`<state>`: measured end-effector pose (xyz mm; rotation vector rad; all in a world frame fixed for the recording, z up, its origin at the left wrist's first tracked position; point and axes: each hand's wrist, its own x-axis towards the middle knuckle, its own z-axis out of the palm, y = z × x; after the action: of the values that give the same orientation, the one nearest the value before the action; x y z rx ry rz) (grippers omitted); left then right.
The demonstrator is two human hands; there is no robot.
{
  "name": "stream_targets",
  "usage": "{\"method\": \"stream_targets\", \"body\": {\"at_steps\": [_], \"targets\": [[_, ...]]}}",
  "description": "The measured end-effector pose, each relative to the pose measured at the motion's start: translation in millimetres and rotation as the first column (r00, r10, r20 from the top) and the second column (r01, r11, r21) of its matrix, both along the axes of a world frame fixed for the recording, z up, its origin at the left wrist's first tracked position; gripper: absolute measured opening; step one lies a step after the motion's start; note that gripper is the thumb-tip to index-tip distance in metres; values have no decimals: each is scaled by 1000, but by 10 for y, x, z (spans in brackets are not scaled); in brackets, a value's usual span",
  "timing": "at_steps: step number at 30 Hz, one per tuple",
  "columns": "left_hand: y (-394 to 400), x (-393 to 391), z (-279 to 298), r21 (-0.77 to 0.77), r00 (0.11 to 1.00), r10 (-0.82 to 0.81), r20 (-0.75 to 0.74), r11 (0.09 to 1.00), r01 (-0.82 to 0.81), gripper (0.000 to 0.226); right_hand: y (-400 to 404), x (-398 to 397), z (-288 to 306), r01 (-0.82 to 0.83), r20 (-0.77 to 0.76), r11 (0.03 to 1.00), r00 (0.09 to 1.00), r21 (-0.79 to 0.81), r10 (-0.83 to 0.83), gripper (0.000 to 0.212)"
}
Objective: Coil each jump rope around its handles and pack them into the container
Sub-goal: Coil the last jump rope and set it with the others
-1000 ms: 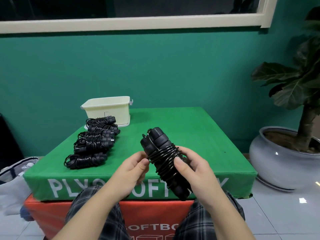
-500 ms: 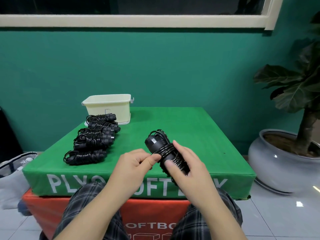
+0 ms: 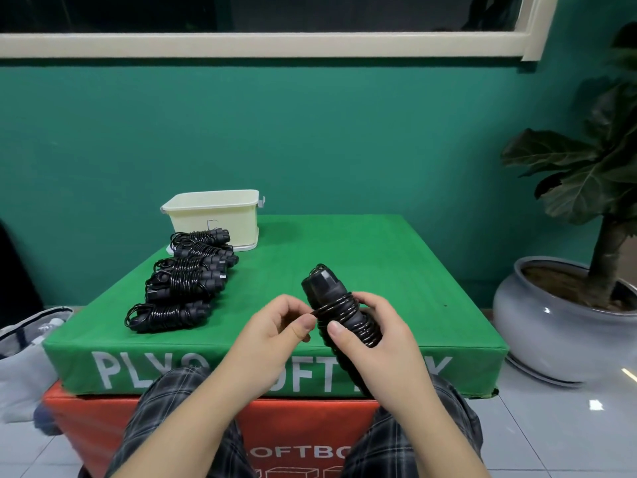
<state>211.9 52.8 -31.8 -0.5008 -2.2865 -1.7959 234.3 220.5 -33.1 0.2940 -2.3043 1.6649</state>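
The jump rope [image 3: 339,313], black cord wound round its two paired handles, is held tilted in front of the person, its capped upper end pointing away and up, above the near edge of the green box [image 3: 379,270]. The right hand [image 3: 374,336] wraps the handles from the right side, thumb laid across the coils, fingers curled behind. The left hand [image 3: 275,331] sits just left of the bundle, thumb and forefinger pinching a short run of cord where it leaves the upper coils.

The step in hand looks like finishing the wrap: securing the last stretch of cord. To do it well, keep the right thumb pressing the coils so they cannot spring loose, pull the pinched cord taut, and tuck it under a neighbouring turn rather than leaving it slack. Whether the pinched piece is a free end or a loop cannot be told; the cord is too dark and fine there.

Beyond the left hand, farther out and to the left, a row of coiled ropes [image 3: 186,277] lies on the box. Past them stands the cream container [image 3: 213,219], well apart from both hands.
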Motion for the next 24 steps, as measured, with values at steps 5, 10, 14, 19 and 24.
{"method": "stream_targets", "body": {"at_steps": [5, 10, 14, 19, 24], "targets": [[6, -62, 2, 59, 995, 79, 56, 995, -82, 31, -19, 26, 10, -70, -38, 997, 997, -33, 69, 40], [-23, -82, -20, 111, 984, 115, 134, 985, -131, 63, -1, 51, 51, -80, -89, 995, 992, 51, 84, 40], [11, -71, -41, 195, 957, 214, 197, 948, -252, 61, -42, 31, 12, -40, -119, 995, 992, 86, 50, 49], [97, -34, -24, 300, 959, 217, 183, 916, -265, 12, -62, -22, -68, 62, -179, 987, 983, 147, -36, 54], [186, 30, -23, 374, 981, -12, 193, 926, -62, 22, -113, -49, -142, 185, -238, 959, 962, 214, -132, 59]]}}
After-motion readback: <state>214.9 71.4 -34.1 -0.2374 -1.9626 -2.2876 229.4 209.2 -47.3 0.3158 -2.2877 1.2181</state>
